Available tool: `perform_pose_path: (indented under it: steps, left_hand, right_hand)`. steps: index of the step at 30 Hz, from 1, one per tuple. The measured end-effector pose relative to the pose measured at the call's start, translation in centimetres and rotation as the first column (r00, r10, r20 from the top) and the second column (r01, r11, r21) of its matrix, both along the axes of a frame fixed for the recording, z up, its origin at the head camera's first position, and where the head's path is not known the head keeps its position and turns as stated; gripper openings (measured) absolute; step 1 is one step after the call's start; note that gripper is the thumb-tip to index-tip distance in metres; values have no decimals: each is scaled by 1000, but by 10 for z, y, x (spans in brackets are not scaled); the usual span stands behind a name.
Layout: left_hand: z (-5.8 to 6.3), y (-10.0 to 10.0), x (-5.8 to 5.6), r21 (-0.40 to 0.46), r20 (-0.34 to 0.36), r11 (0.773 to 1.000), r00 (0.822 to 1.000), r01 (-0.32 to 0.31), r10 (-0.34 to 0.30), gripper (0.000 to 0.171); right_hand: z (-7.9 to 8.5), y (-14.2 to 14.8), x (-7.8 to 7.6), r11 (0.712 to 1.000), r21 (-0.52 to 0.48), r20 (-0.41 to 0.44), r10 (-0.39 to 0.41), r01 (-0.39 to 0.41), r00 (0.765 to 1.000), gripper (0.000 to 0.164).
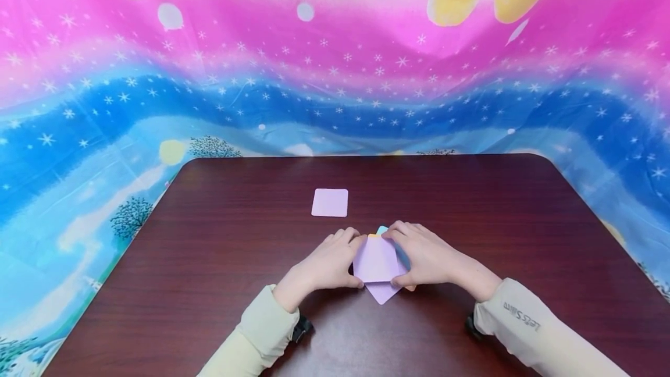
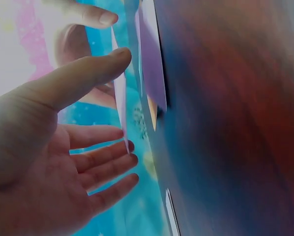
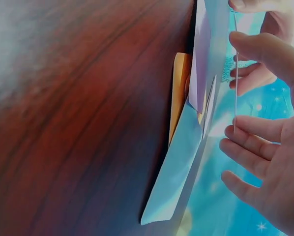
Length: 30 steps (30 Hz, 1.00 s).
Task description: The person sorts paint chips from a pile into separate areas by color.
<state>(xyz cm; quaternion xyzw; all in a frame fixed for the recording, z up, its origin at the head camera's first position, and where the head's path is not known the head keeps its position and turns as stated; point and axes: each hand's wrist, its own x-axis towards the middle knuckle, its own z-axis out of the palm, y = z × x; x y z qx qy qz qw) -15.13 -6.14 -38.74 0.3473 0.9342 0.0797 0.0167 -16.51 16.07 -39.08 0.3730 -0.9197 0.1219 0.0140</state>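
Observation:
Both hands hold a lilac square card (image 1: 376,260) by its opposite side edges. The left hand (image 1: 332,260) pinches the left edge between thumb and fingers; the right hand (image 1: 426,255) does the same on the right. In the left wrist view the raised card (image 2: 119,98) stands apart from the tabletop cards. Beneath it lies a loose overlapping pile: another lilac card (image 1: 382,294) with one corner pointing toward the person, a light blue card (image 3: 174,167) and an orange card (image 3: 179,96). The held card and the right hand hide most of that pile in the head view.
A separate lilac square (image 1: 330,202) lies flat on the dark wooden table (image 1: 235,202), behind and left of the pile. A colourful printed cloth (image 1: 335,86) hangs behind the table's far edge. Dark wrist bands (image 1: 302,329) show below the sleeves.

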Motion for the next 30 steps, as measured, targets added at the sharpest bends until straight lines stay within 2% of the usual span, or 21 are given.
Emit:
perform_pose_path:
  steps: [10,19,24,30]
  left_hand:
    - [4,-21,-19,102,63,994,998,-23,17,70]
    - [-2,-34,-30,144,72,988,997,-52,42,69]
    - [-7,-42,-36,198,114,973,989,-116,94,73]
    - [-13,-50,-43,205,167,965,977,-165,132,73]
  right_hand:
    - [-3,-10,-9,1000,-30,-6,-4,4,1000,75]
    - [-7,-18,-17,999,-52,-74,0,-4,997,69]
    - [-6,-23,-24,997,-77,-69,-7,2,998,69]
    - [-7,-28,-32,996,-85,-18,-29,28,999,67]
